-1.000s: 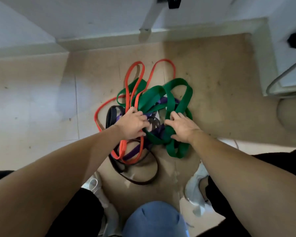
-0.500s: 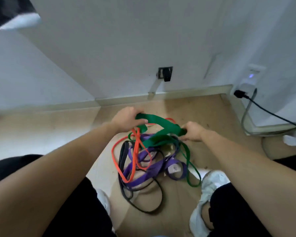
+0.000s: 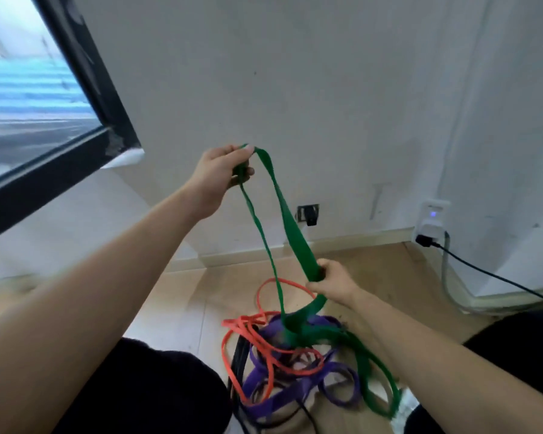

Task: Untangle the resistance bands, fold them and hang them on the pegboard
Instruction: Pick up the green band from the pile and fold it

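Observation:
A wide green band (image 3: 290,227) is stretched up out of a tangled pile on the floor. My left hand (image 3: 221,170) grips its top loop, raised in front of the white wall. My right hand (image 3: 333,281) grips the same green band lower down, just above the pile. Below lie an orange band (image 3: 248,333), a purple band (image 3: 282,399) and a black band (image 3: 240,361), still wound together with the green band's lower loops. No pegboard is in view.
A black-framed window (image 3: 76,142) fills the upper left. A wall socket (image 3: 431,220) with a black plug and cable (image 3: 496,277) sits at the right. My dark-trousered knees flank the pile, and a white shoe (image 3: 403,408) shows at the lower right.
Both hands have risen from the pile with the green band. The left hand has lifted its loop high while the right stays lower, and the view has tilted up to the wall.

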